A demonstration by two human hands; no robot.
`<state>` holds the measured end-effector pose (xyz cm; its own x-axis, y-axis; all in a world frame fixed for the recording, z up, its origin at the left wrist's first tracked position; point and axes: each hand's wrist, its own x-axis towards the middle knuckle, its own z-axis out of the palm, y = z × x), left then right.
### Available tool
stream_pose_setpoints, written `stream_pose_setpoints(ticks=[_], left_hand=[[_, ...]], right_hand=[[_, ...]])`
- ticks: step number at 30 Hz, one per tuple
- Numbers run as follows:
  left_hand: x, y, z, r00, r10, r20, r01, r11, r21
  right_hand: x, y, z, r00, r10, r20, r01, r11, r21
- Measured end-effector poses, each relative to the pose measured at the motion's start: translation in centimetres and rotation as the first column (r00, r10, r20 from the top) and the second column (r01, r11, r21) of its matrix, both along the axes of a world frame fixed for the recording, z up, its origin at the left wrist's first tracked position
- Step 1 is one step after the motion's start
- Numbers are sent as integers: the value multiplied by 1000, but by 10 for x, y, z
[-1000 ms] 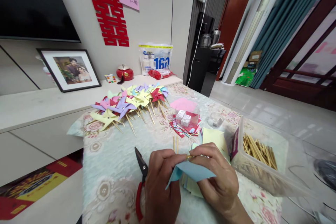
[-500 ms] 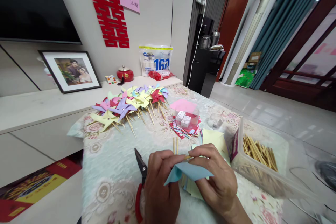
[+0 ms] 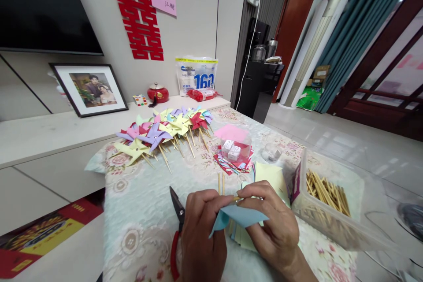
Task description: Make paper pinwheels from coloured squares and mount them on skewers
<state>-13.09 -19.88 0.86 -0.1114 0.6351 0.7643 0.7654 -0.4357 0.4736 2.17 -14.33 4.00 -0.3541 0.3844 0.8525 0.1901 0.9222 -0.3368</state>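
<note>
Between my two hands is a folded light blue pinwheel paper (image 3: pixel 244 216), its pointed corners sticking out below the fingers. My left hand (image 3: pixel 203 229) is closed on its left side, fingers bent over the top edge. My right hand (image 3: pixel 276 224) pinches the right side with thumb and fingers. A short bit of wooden stick (image 3: pixel 236 198) shows between the fingertips; the rest is hidden. Scissors with red handles (image 3: pixel 175 246) and dark blades lie just left of my left hand. Two wooden sticks (image 3: pixel 221 183) lie beyond my fingers. Pale paper sheets (image 3: pixel 269 176) are stacked under and behind my right hand.
Finished pinwheels (image 3: pixel 168 128) lie heaped at the table's far left. A clear box with small white packets (image 3: pixel 231 150) sits on colored paper pieces. Right of it is a small clear dish (image 3: pixel 271 152). A plastic bin (image 3: pixel 297 194) of wooden sticks stands at the right.
The left corner of the blue paper has shifted slightly right and bent downward. Both hands stay in nearly the same place, still holding it.
</note>
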Motion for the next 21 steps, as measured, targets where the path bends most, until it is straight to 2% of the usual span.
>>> stream_pose_setpoints(ticks=[21], left_hand=[[-1, 0, 6, 1000, 11, -27, -10, 999, 46]], right_hand=[[0, -2, 1, 1000, -7, 12, 7, 1000, 4]])
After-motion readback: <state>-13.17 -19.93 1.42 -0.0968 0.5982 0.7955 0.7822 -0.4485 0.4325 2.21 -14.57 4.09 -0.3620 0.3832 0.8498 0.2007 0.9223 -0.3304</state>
